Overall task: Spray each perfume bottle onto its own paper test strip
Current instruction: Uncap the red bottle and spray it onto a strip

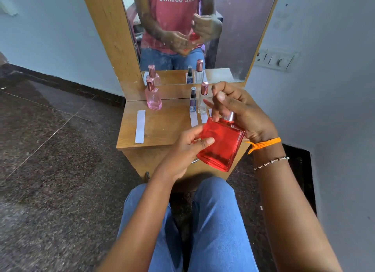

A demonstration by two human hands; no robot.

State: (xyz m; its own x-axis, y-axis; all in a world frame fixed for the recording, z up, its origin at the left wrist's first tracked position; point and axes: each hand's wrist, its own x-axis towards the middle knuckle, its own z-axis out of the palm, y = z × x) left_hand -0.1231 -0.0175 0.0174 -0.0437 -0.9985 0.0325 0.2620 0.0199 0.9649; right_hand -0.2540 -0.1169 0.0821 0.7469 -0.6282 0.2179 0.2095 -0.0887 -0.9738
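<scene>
A flat red perfume bottle (222,144) is held tilted in the air over the near right corner of the wooden dressing table (162,129). My left hand (186,148) grips its lower left side. My right hand (237,109) closes around its silver cap at the top. A pink bottle (153,98) stands at the back left behind a white paper strip (140,126). A small dark spray bottle (193,100) and a clear bottle with a rose cap (203,99) stand at the back right, each behind a strip (194,119). My hands partly hide those strips.
A mirror (233,38) in a wooden frame rises behind the table and reflects the bottles and hands. My knees in blue jeans (213,221) are just below the table's front edge. A switch panel (277,59) is on the right wall. Dark stone floor lies left.
</scene>
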